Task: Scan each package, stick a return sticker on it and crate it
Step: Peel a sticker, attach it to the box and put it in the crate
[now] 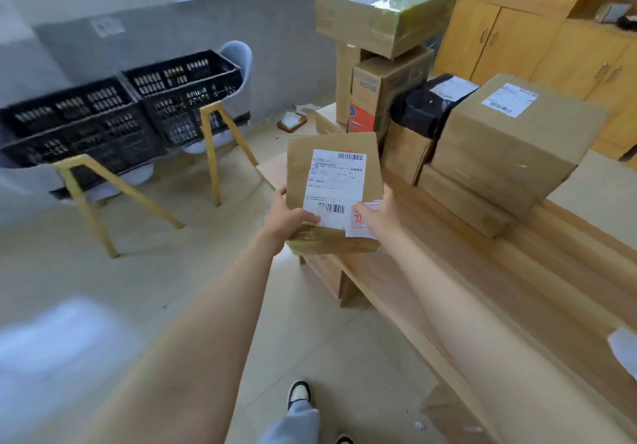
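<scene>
Crates [72, 123] [186, 94] on chairs [239, 56], pkg [299, 168] in hands [289, 218] [377, 219]

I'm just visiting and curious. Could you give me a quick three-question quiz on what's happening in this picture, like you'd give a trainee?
1. True or false: the brown package lies in one of the black crates.
2. Where is the red-and-white sticker? A) at the package's lower right corner, under the right hand's thumb; B) on the floor; C) on a crate.
3. Fill in: both crates rest on ____.
Key: 1 false, the left hand and right hand hold it up; 2 A; 3 chairs.
</scene>
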The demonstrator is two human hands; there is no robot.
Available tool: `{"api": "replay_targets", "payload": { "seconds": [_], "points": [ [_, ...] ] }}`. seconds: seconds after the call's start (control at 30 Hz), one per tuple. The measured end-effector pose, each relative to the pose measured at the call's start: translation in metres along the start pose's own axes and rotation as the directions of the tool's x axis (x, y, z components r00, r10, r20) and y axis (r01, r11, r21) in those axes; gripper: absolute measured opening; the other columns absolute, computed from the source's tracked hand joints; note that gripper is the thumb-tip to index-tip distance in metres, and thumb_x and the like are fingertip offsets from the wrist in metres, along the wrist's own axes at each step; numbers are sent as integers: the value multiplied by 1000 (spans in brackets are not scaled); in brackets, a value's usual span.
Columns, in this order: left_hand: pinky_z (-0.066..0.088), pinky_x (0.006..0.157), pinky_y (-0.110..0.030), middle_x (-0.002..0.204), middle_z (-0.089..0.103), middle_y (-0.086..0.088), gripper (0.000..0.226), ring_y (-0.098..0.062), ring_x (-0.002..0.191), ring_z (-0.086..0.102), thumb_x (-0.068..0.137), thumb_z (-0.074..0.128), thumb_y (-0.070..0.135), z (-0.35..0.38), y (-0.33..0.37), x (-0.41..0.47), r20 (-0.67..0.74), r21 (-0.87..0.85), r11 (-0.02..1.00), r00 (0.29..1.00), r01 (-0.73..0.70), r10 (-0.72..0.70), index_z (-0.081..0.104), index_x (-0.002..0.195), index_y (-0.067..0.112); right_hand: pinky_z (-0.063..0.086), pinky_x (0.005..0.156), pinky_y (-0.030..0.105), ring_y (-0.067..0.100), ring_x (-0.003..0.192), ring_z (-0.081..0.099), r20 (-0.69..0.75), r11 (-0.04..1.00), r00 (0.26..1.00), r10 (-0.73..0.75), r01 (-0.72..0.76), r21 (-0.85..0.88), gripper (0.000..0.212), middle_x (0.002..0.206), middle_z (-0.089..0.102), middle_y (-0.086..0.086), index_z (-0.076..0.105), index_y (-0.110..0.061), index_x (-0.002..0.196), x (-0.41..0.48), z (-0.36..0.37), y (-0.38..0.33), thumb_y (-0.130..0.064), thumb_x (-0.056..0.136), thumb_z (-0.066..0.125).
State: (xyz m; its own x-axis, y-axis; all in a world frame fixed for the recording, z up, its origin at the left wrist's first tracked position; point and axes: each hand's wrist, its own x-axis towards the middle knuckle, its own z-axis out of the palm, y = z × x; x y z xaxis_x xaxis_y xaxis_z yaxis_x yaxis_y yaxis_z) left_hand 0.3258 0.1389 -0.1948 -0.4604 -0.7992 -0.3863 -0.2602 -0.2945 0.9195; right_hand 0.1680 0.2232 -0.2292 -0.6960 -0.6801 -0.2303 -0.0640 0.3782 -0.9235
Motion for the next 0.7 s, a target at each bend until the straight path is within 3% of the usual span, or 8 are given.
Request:
{"api": "replay_targets", "payload": {
  "seconds": [0.13,0.27,0.4,0.7],
  "points": [
    [47,71,-25,126,53,-3,95,-18,103,55,71,75,-5,-52,-5,-9,-113,-46,999,993,-22,17,20,145,16,42,101,41,19,116,50,123,998,991,-60,61,-3,82,124,47,-7,28,-21,143,-2,51,-18,-28,71,66],
    [47,74,-25,125,51,-2,94,-18,105,54,71,75,-6,-103,-12,-15,-235,-93,995,972,-36,13,20,145,14,44,101,45,24,119,52,233,996,970,-66,76,-37,98,132,50,1,26,-23,143,0,107,-35,-44,54,59],
    [47,84,-31,133,49,-6,96,-21,112,54,69,76,-5,-159,-18,-12,-336,-122,991,942,-45,1,20,145,14,46,98,47,25,115,55,320,988,942,-104,135,-78,93,128,53,2,33,-21,138,4,165,-57,-46,52,58],
    [46,87,-31,135,48,-7,98,-23,116,52,69,76,-5,-281,3,22,-462,-144,985,887,-93,16,19,146,14,48,96,50,23,116,56,429,972,883,-191,232,-45,95,129,55,0,31,-22,137,36,302,-116,-50,51,60]
  ]
}}
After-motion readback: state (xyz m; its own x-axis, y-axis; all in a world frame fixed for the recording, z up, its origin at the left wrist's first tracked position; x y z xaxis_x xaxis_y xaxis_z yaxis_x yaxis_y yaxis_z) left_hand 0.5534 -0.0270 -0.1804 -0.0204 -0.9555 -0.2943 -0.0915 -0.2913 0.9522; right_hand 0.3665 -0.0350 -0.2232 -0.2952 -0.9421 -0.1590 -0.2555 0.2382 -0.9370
